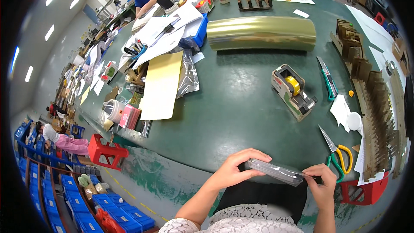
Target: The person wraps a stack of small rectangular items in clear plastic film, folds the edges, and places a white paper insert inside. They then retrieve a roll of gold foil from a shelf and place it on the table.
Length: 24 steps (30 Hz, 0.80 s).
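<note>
Gripping clear packet [276,171] — contents unclear, both hands [233,168] [321,183]

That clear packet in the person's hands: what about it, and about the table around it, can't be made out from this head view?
- Clear packet: contents unreadable; glare and small size.
- Its right end: covered by the right hand fingers.
- Left hand: palm side turned away.
- Folded brown card pieces: bent and cut by the fisheye rim.
- Scissors: lower handle behind the right hand.
</note>
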Tool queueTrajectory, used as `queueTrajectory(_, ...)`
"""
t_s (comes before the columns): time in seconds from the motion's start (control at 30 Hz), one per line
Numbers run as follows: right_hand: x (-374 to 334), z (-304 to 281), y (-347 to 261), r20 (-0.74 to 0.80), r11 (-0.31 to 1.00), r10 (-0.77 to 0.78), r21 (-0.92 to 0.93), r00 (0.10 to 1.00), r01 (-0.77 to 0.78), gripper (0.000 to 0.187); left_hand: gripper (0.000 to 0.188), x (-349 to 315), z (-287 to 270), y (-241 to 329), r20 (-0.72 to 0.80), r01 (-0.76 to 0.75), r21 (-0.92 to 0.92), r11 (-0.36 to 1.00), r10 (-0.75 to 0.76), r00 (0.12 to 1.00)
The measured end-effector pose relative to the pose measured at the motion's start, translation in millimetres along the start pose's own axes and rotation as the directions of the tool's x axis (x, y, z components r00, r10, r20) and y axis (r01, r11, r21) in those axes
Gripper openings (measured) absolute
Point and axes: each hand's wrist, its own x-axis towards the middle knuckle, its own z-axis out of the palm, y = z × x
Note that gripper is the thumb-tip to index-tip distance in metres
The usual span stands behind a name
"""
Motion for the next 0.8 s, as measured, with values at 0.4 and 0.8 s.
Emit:
queueTrajectory(0.4, -11, -82, -1, -0.338, 0.972, 0.227, 0.142, 0.913, -0.189, 0.013, 0.033, 5, 9, -13, -0.069, -0.02, -0.066, 0.998, 0.016, 0.997)
queueTrajectory(0.8, 53, -5, 5, 0.299, 0.602, -0.512, -0.543, 0.805, 0.585, 0.023, 0.033, -2, 3, -14, -0.02, -0.097, -0.02, 0.995, 0.097, 0.995)
